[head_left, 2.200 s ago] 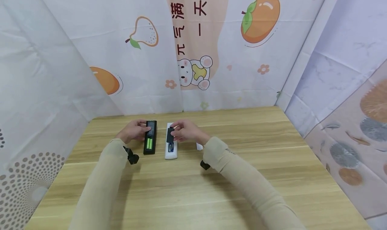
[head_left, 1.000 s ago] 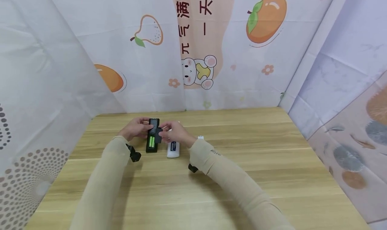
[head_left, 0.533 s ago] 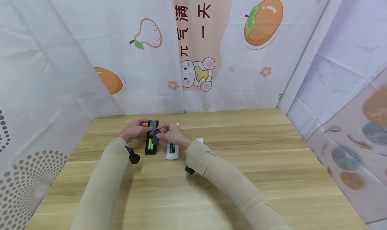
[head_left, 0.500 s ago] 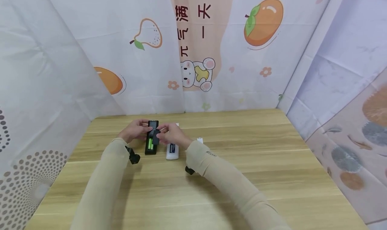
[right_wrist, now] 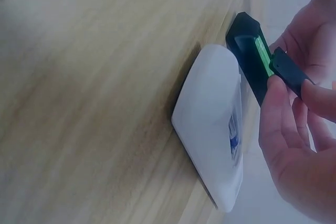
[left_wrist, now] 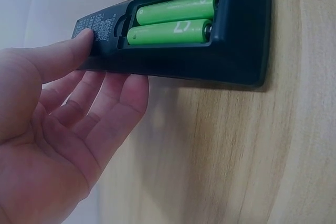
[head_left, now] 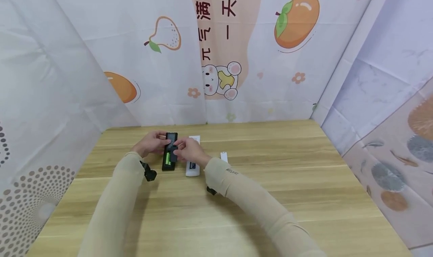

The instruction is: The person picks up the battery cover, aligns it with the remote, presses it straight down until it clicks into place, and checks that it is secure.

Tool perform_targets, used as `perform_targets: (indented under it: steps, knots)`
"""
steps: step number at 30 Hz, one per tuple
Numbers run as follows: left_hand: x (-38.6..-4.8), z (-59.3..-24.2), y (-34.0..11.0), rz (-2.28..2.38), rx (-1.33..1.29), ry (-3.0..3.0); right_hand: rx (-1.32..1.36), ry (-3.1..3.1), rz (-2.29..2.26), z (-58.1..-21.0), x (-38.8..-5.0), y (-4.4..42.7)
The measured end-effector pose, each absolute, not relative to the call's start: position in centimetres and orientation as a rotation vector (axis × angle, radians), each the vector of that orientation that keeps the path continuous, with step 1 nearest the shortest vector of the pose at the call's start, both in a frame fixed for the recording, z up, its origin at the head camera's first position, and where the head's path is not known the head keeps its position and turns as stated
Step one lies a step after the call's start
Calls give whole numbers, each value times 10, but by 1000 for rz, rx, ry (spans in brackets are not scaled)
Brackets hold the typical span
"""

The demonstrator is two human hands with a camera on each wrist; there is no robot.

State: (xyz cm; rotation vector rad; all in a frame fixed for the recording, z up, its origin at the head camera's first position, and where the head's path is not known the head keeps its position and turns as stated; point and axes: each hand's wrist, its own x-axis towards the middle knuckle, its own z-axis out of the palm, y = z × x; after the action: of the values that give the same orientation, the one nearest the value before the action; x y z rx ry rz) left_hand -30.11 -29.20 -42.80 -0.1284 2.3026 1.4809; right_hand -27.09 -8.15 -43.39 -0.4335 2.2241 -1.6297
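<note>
A black remote [head_left: 168,165] lies face down on the table, its battery bay uncovered. Two green batteries [left_wrist: 176,10] sit side by side in that bay. My left hand [head_left: 152,143] grips the far part of this remote, thumb on its back and fingers along its side. Between thumb and fingers, my right hand [head_left: 190,150] pinches a small black cover [right_wrist: 290,72], held beside the bay. Just right of the black remote is a white remote [right_wrist: 210,98], with dark blue batteries [head_left: 193,165] in its uncovered bay and partly hidden by my right hand in the head view.
A small white piece [head_left: 224,156] lies on the wooden table [head_left: 270,167], right of the white remote. Printed cloth [head_left: 142,61] hangs behind the table and at both sides. Each wrist wears a small black camera.
The black cover, above the white remote 2.2 s ago, has moved left with my right hand to the black remote's bay. My left hand still grips the black remote.
</note>
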Motion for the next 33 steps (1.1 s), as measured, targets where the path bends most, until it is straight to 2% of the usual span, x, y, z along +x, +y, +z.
perform_targets:
  steps: [33]
  knots:
    - [-299, -427, -290, 1496, -127, 2300, -520, 2305, -1546, -435, -265, -98]
